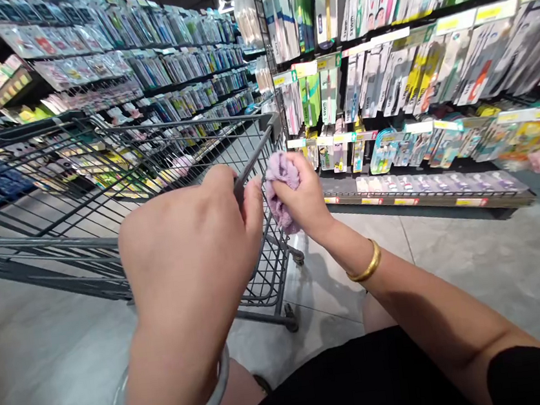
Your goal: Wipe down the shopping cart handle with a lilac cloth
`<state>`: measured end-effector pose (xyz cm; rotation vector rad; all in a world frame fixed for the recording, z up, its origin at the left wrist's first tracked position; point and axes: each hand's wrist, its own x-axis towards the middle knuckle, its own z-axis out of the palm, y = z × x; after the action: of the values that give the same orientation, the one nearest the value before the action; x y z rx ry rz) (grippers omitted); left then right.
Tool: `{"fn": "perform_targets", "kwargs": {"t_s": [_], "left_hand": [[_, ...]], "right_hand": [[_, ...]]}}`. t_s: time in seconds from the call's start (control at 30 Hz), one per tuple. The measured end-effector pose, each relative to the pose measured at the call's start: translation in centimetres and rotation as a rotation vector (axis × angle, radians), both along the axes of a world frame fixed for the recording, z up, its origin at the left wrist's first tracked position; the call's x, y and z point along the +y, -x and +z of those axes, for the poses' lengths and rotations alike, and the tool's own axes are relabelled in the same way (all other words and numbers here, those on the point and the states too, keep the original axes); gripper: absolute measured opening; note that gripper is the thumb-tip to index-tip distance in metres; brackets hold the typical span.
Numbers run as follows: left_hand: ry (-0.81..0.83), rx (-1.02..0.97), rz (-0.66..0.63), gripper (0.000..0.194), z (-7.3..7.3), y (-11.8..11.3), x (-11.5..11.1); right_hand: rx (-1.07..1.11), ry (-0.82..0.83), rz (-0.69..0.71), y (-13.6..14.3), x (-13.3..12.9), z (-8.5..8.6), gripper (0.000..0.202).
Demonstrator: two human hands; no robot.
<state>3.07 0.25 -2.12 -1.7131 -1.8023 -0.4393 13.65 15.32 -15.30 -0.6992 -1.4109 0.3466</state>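
Note:
My left hand (187, 244) is closed around the top edge of a grey wire shopping cart (259, 280), its fingers mostly hidden behind the back of the hand. A dark piece of that edge shows between thumb and forefinger. Beside it, my right hand (309, 198) grips a bunched purple cloth (279, 177) with a fluffy texture. The cloth is close to the cart's near right corner; whether it touches the wires I cannot tell.
A rack of hanging packaged toothbrushes or similar slim items (383, 79) stands at the right, above a low shelf (435, 200). More packed shelves (176, 63) line the left. Cart wheels (290, 320) rest on the grey tiled floor (377, 245).

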Motion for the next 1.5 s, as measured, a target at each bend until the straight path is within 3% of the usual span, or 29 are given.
{"fn": "perform_targets", "kwargs": {"t_s": [0.07,0.13,0.33,0.47,0.53,0.6,0.7,0.77,0.83,0.97,1.07,1.17,1.23,1.33,1.43,1.5], "left_hand": [[-0.002,0.011,-0.004,0.048,0.1,0.0,-0.3],[-0.011,0.065,-0.003,0.046,0.2,0.0,-0.5],[-0.006,0.183,-0.001,0.039,0.5,-0.1,-0.8],[-0.014,0.221,-0.011,0.038,0.6,0.0,-0.7],[-0.015,0.233,-0.022,0.037,0.6,0.2,-0.8],[-0.012,0.232,-0.026,0.036,0.5,0.3,-0.9],[-0.021,0.218,-0.02,0.036,0.5,0.2,-0.9],[-0.023,0.208,-0.018,0.037,0.4,0.1,-0.9],[-0.017,0.203,-0.012,0.038,0.4,0.0,-0.8],[0.019,0.21,-0.022,0.038,0.8,0.2,-1.0],[0.058,0.198,-0.076,0.035,1.1,0.5,-1.6],[0.024,0.202,-0.138,0.034,1.1,0.6,-2.6],[-0.012,0.214,-0.163,0.034,1.0,0.4,-3.4],[-0.051,0.231,-0.182,0.034,0.9,-0.1,-4.2],[-0.06,0.24,-0.204,0.036,0.8,-0.4,-4.7],[-0.059,0.242,-0.216,0.036,0.8,-0.6,-4.9]], "right_hand": [[-0.064,-0.184,0.028,0.0,-2.0,2.3,0.034],[-0.127,-0.296,0.038,-0.3,-2.7,3.4,0.033],[-0.04,-0.152,-0.115,-1.8,-0.3,2.9,0.034],[-0.137,-0.392,-0.041,-1.1,-4.4,5.8,0.037],[-0.189,-0.486,-0.006,-0.6,-5.5,6.4,0.036],[-0.189,-0.467,-0.017,-0.5,-4.3,5.8,0.034],[-0.08,-0.224,-0.095,-1.2,-0.9,3.8,0.033],[-0.011,-0.105,-0.109,-1.4,-0.2,3.4,0.034],[-0.038,-0.169,-0.054,-1.2,-1.7,4.3,0.035],[-0.185,-0.45,0.041,-0.5,-5.3,6.8,0.034],[-0.213,-0.467,0.025,-1.2,-3.2,6.2,0.034],[-0.099,-0.293,-0.085,-2.5,0.5,4.9,0.034],[-0.002,-0.205,-0.139,-2.7,0.9,4.8,0.032],[0.008,-0.283,-0.098,-1.9,-2.9,6.6,0.031],[-0.122,-0.439,0.026,-1.4,-7.2,8.7,0.027],[-0.182,-0.475,0.077,-1.8,-7.2,9.0,0.024]]}}
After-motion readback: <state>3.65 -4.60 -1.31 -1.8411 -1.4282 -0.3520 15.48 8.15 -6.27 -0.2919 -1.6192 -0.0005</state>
